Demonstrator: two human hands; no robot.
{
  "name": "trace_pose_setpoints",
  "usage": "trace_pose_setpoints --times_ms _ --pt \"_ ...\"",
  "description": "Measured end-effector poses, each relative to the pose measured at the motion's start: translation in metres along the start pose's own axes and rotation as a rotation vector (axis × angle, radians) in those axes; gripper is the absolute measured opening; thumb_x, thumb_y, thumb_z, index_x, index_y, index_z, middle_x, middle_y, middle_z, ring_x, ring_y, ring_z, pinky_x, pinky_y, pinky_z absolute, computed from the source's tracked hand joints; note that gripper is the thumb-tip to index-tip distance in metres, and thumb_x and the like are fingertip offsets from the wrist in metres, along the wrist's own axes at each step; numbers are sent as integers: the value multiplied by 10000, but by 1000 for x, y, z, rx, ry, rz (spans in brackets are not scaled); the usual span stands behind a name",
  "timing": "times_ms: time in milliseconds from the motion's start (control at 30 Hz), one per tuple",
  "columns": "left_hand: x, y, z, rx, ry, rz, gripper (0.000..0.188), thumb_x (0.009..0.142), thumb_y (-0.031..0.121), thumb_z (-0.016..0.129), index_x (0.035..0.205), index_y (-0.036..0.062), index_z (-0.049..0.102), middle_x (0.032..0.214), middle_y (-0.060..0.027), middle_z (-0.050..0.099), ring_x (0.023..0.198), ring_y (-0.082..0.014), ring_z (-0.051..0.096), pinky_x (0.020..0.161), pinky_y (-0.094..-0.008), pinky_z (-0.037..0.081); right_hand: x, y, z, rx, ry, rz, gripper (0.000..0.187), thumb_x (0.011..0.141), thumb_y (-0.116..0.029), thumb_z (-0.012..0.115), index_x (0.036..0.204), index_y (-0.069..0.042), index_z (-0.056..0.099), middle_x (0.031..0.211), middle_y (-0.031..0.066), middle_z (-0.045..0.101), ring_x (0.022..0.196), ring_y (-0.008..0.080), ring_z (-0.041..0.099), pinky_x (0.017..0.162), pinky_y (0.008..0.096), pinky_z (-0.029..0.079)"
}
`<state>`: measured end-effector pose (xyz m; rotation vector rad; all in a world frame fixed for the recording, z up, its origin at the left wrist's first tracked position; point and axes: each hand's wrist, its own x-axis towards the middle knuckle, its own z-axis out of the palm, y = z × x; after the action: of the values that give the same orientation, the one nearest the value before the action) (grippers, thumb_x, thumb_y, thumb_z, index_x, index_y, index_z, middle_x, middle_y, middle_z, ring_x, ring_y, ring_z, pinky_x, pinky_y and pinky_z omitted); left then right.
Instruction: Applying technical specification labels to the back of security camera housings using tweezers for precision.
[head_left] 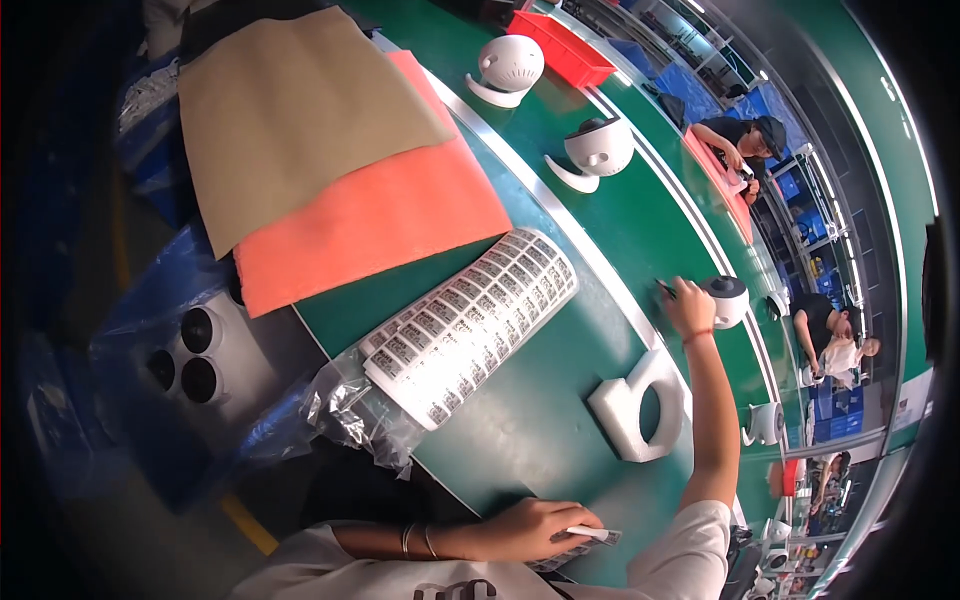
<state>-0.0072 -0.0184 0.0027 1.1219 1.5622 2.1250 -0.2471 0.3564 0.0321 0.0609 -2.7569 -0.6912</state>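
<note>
Your left hand [548, 528], in the head view, grips a small white strip [600, 535] low over the bench [500, 445], fingers covering part of it. Your right hand [690, 310] pinches a dark slim object [667, 290], mostly hidden and too small to identify, beside a white round device [733, 308] that the hand partly blocks. Glare washes out the label sheet [475, 325].

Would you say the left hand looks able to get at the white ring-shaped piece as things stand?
Probably yes: green tabletop lies bare between the left hand and the ring-shaped piece, though the small white item in hand might need setting down first.
</note>
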Motion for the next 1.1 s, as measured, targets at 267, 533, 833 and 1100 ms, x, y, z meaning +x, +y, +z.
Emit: trace_pose_setpoints --times_ms 267,533,833,1100 --pt "-3 -5 1 7 19 -41 208 832 105 681 1026 56 623 933 -84 659 764 -279 661 662 -350 530 156 -144 -24 275 -269 -25 462 842 -263 554 1301 -252 509 954 187 680 890 365 661 762 463 533" --pt "1 -3 4 64 51 -119 286 802 110 710 1065 67 606 950 -113 677 800 -304 672 683 -363 537 85 -92 -91 203 127 42 233 848 -354 618 886 -125 630 855 97 688 712 330 663 591 452 518" --pt "4 -5 8 -75 192 -230 451 830 29 686 1214 3 452 964 -129 660 848 -197 673 747 -311 541 -154 -26 -242 956 -106 220 216 827 -130 732 825 23 579 645 65 484 594 97 403 528 273 363" --pt "9 -3 11 -80 137 -229 452 814 -45 661 1211 -5 451 1083 -173 656 964 -185 645 819 -294 522 -199 -18 -216 969 -218 211 317 780 -198 765 963 15 618 753 146 585 653 237 559 606 310 483"
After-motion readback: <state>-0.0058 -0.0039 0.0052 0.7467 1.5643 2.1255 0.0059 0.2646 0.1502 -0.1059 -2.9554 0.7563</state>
